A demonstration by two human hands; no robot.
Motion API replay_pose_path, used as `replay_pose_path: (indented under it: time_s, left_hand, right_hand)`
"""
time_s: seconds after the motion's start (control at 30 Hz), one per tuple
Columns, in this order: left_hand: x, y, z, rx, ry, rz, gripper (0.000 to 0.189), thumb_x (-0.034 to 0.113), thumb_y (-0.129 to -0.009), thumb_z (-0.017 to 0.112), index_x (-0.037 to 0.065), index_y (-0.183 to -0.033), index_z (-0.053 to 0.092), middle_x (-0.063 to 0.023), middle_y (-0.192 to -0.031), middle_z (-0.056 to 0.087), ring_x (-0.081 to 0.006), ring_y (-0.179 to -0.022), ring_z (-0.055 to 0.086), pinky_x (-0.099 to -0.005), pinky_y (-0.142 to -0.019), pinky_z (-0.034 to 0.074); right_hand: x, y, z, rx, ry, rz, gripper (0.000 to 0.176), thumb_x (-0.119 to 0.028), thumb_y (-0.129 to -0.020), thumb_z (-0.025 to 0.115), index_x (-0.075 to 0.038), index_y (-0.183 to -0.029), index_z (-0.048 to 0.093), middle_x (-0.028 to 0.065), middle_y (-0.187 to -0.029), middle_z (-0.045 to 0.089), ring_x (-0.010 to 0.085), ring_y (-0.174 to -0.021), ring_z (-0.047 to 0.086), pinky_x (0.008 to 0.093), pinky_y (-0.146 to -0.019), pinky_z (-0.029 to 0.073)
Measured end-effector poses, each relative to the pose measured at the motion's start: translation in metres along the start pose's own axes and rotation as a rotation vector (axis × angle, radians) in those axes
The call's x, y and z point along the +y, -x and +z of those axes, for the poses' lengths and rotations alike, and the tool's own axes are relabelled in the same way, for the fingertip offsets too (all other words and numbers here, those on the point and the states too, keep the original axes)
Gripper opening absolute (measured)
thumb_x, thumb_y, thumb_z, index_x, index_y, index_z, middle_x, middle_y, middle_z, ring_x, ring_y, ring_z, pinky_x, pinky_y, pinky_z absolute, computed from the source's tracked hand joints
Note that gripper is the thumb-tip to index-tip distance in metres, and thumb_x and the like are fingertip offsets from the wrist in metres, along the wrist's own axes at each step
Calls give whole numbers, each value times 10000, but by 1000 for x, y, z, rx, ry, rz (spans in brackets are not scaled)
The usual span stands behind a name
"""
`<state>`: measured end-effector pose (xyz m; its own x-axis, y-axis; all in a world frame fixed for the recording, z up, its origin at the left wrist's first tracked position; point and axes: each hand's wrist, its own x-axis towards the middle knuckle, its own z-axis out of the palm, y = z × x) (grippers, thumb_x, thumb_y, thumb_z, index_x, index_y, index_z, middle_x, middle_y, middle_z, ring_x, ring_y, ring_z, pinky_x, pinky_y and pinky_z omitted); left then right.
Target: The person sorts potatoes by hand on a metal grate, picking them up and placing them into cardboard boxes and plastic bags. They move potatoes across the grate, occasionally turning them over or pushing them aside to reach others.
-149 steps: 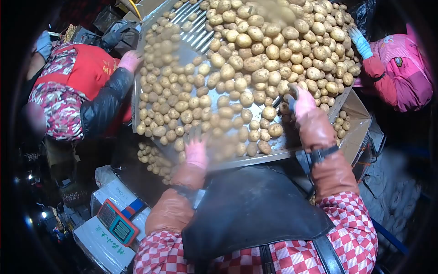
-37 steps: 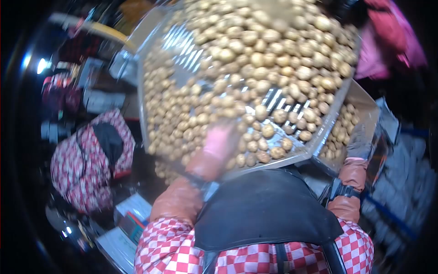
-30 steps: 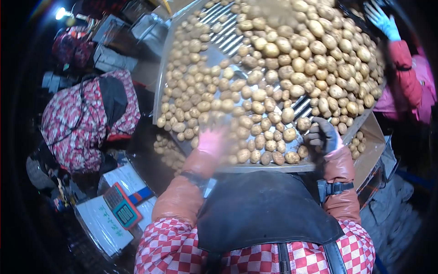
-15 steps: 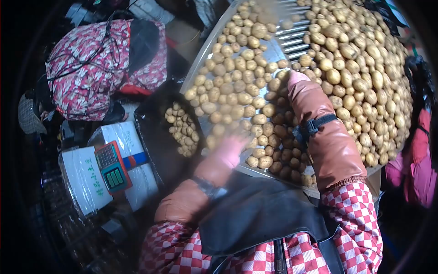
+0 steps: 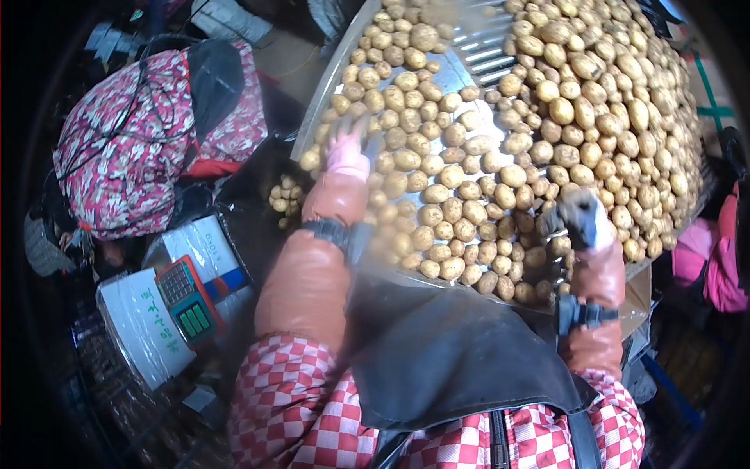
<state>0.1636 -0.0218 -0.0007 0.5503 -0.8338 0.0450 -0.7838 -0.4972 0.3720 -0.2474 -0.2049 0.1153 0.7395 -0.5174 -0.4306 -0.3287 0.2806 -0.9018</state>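
My left hand (image 5: 346, 150), in a pink glove, reaches over the left side of the metal sorting tray (image 5: 319, 109). Its fingers are stretched out and blurred, close to the loose potatoes (image 5: 406, 119) there. Nearer the front right, my right hand (image 5: 584, 219) hovers by the lower edge of the big potato pile (image 5: 594, 109). The glove's dark, dirty side faces up, and the fingers are smeared, so whether a potato is in them cannot be made out. Loose potatoes lie between both hands.
Slatted metal bars (image 5: 484, 51) show at the tray's far end. Left of the tray, a dark container holds a few potatoes (image 5: 286, 194). Further left are a scale with a green display (image 5: 187, 301), a white box (image 5: 129, 320) and a patterned pink cloth bundle (image 5: 125, 141).
My left hand has moved forward and left to the tray's left edge. My right hand has drawn back toward me and right, turning its dark side up. The view has shifted slightly.
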Motion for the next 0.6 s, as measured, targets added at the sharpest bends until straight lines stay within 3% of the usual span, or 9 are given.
replay_pose_path:
  time_s: [0.13,0.17,0.27,0.33,0.37,0.43,0.5,0.57,0.6]
  left_hand:
    - [-5,17,13,-165,-182,140,492,452,-942,559,293,-1407,531,-129,-1529,379,-348,-1454,274,-487,-1184,248]
    - [-13,28,8,-170,-53,156,520,434,-917,597,298,-1413,522,-104,-1514,405,-351,-1415,342,-476,-1169,292]
    - [-25,53,-9,-211,35,-38,542,369,-880,652,300,-1404,533,-127,-1464,458,-370,-1335,435,-463,-1108,378]
    - [1,55,-42,-286,-200,-197,558,254,-839,682,266,-1382,553,-150,-1355,543,-361,-1263,497,-453,-1039,440]
    - [8,58,-46,-216,-345,-93,593,159,-817,671,224,-1390,534,-180,-1266,583,-362,-1196,554,-464,-990,470]
    - [22,61,-39,-309,-213,57,588,139,-814,665,197,-1383,527,-190,-1227,599,-360,-1149,591,-468,-963,489]
    - [38,72,-27,-378,-181,72,550,118,-828,648,163,-1363,527,-193,-1187,617,-356,-1110,622,-468,-937,507]
    - [59,72,-5,-408,-244,-18,482,95,-858,621,122,-1332,533,-190,-1147,637,-350,-1081,644,-464,-912,524]
    - [67,70,3,-427,-270,-58,449,83,-873,607,101,-1316,535,-188,-1127,647,-347,-1067,655,-462,-899,532]
  right_hand:
    - [85,160,-15,21,244,430,72,-58,-838,692,-7,-799,660,95,-762,670,202,-676,636,337,-627,521]
    - [111,197,-9,31,273,520,53,-51,-825,692,-5,-806,675,97,-758,677,205,-674,644,338,-621,525]
    - [183,281,29,69,326,670,57,-30,-785,694,1,-826,718,105,-744,699,214,-668,668,338,-603,537]
    - [183,301,74,113,446,858,145,-120,-834,650,-12,-898,722,125,-838,705,245,-768,674,359,-697,538]
    - [168,306,92,156,518,961,191,-166,-858,628,-19,-934,724,135,-885,708,261,-818,677,369,-743,538]
    - [150,299,114,261,610,1117,284,-257,-907,584,-32,-1005,727,156,-979,713,293,-918,682,390,-836,538]
    - [179,301,102,327,438,1041,310,-281,-936,566,-38,-1033,733,154,-991,725,279,-924,693,378,-869,543]
    - [244,289,56,400,-475,712,254,-69,-838,712,-39,-1090,720,68,-879,720,172,-765,657,340,-715,540]
    - [148,236,79,515,202,419,256,-68,-836,732,-27,-1087,711,80,-881,711,180,-810,672,329,-745,552]
